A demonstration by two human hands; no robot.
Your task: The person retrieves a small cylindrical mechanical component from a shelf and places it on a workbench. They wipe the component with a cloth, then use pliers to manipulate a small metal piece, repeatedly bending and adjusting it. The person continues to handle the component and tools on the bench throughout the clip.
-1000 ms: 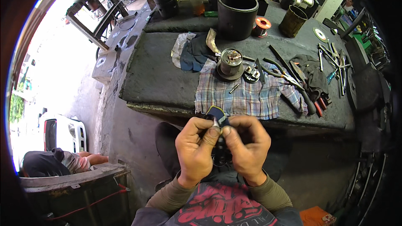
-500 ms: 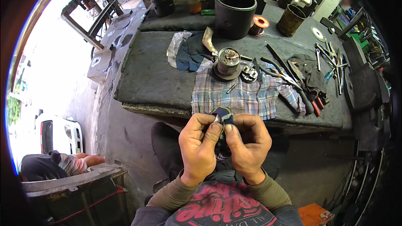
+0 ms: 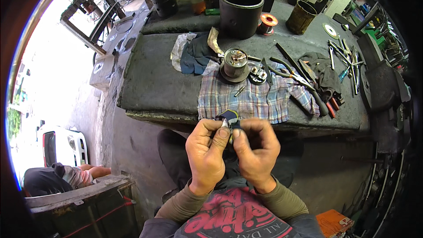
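The left hand (image 3: 206, 150) and right hand (image 3: 257, 150) pinch a yellow-edged dark piece (image 3: 229, 115), apparently to steady it; at twelve o'clock, plaid cloth (image 3: 261, 100) seemingly cushions a metal cylinder (image 3: 235, 65).

Beyond your left hand (image 3: 207, 147), you can pass over the counter's (image 3: 152, 86) left front; ahead, the metal cylinder (image 3: 235, 65) and black pot (image 3: 238, 21) block you.

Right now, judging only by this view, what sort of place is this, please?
Probably a mechanical repair workshop: the worn, dark workbench carries pliers, a cylindrical metal part and a spool with a reddish rim.
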